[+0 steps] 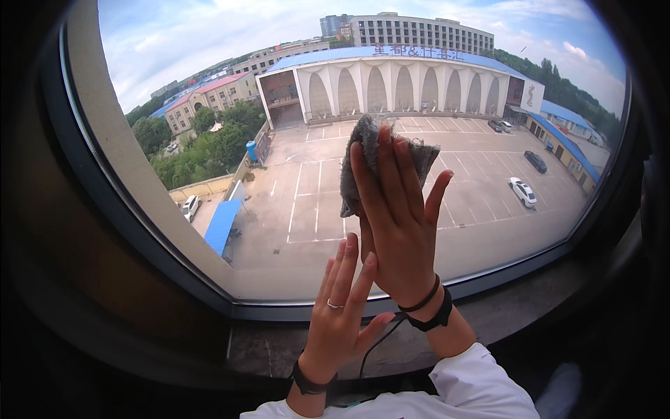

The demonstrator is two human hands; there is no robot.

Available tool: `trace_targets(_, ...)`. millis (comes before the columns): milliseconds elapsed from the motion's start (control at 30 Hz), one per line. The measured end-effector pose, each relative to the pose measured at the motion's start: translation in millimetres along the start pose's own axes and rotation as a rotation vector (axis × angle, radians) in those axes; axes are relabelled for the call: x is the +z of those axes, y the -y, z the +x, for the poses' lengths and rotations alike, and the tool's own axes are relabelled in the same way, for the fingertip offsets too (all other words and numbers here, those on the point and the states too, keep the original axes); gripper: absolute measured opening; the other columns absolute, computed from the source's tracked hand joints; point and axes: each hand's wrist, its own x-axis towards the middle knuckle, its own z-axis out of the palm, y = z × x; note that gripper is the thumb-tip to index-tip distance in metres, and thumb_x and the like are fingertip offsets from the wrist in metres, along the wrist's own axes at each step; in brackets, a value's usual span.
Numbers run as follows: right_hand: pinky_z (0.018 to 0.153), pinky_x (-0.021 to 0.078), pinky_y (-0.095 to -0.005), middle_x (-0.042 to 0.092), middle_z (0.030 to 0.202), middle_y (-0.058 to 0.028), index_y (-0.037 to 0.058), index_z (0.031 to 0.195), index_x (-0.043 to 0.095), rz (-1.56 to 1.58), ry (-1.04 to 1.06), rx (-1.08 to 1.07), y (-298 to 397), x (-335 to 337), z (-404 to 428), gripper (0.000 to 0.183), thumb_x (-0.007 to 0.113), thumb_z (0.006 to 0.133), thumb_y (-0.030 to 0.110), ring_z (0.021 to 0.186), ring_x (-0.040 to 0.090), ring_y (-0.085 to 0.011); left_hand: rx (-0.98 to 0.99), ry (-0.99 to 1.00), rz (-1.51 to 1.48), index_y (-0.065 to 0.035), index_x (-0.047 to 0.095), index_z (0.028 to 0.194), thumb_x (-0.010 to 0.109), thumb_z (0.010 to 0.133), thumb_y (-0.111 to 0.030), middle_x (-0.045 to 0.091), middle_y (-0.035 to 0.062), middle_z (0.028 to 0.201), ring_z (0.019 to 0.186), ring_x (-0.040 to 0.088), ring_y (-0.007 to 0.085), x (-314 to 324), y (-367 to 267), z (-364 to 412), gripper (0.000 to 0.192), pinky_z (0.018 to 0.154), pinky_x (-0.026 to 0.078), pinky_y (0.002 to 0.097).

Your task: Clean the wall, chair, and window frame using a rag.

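Observation:
My right hand is raised, palm towards the window pane, with a folded grey cloth under its fingers. The cloth lies between that hand and the glass, and its edges stick out on both sides of the fingers. Lower and to the left is my left hand, holding nothing, its fingers somewhat apart and a ring on one of them. Whether the left fingertips touch the glass or the right hand, I cannot tell. Dark bands circle both wrists.
A dark window frame borders the pane. Below it runs a dark stone sill, crossed by a thin black cable. Outside, beyond the glass, are a parking lot with several cars and a white arched building.

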Motion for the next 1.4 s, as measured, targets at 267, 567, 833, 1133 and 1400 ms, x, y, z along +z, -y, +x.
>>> trace_targets(267, 0.118, -0.0054, -0.0591, 0.025, 0.162, -0.0123, 0.0217, 0.156, 0.028, -0.068, -0.081, 0.149, -99, -37, -7, 0.059, 0.045, 0.100, 0.023, 0.151, 0.020, -0.0280, 0.079, 0.265, 0.057, -0.0149, 0.040, 0.150, 0.062, 0.093, -0.043, 0.019, 0.0237, 0.160, 0.149, 0.016, 0.0419, 44, -9, 1, 0.067, 0.119, 0.015, 0.0551)
trace_targets(567, 0.115, -0.0037, -0.0641, 0.025, 0.161, -0.0146, 0.0205, 0.157, 0.028, -0.071, -0.134, 0.163, -137, -48, -8, 0.061, 0.045, 0.100, 0.036, 0.150, 0.017, -0.0351, 0.076, 0.249, 0.016, -0.0185, 0.043, 0.149, 0.067, 0.091, -0.034, 0.016, 0.0207, 0.162, 0.151, 0.013, 0.0377, 70, -19, 10, 0.065, 0.119, 0.008, 0.0572)
trace_targets(833, 0.118, -0.0028, -0.0608, 0.026, 0.162, -0.0084, 0.0221, 0.158, 0.022, -0.191, -0.201, 0.185, -220, -76, -22, 0.059, 0.032, 0.104, 0.043, 0.150, 0.019, -0.0312, 0.005, 0.186, 0.420, -0.0238, 0.037, 0.152, 0.068, 0.089, -0.033, 0.006, 0.0228, 0.163, 0.150, -0.004, 0.0453, 87, 3, -10, 0.071, 0.112, -0.004, 0.0707)
trace_targets(1133, 0.121, 0.0026, -0.0536, 0.023, 0.163, -0.0074, 0.0191, 0.158, 0.021, -0.143, -0.289, 0.157, -289, -90, -23, 0.055, 0.032, 0.107, 0.036, 0.151, 0.018, -0.0271, -0.076, -0.006, 0.450, -0.0210, 0.033, 0.154, 0.065, 0.088, -0.031, -0.001, 0.0280, 0.162, 0.148, -0.008, 0.0508, 91, 12, -4, 0.074, 0.111, -0.003, 0.0721)
trace_targets(1400, 0.123, 0.0108, -0.0450, 0.020, 0.162, -0.0153, 0.0097, 0.157, 0.020, 0.001, -0.320, 0.306, -278, -82, -64, 0.056, 0.031, 0.107, 0.034, 0.151, 0.016, -0.0320, -0.100, -0.061, 0.523, -0.0183, 0.028, 0.156, 0.066, 0.087, -0.033, -0.004, 0.0307, 0.161, 0.147, -0.009, 0.0527, 99, 15, -19, 0.080, 0.110, -0.002, 0.0729)
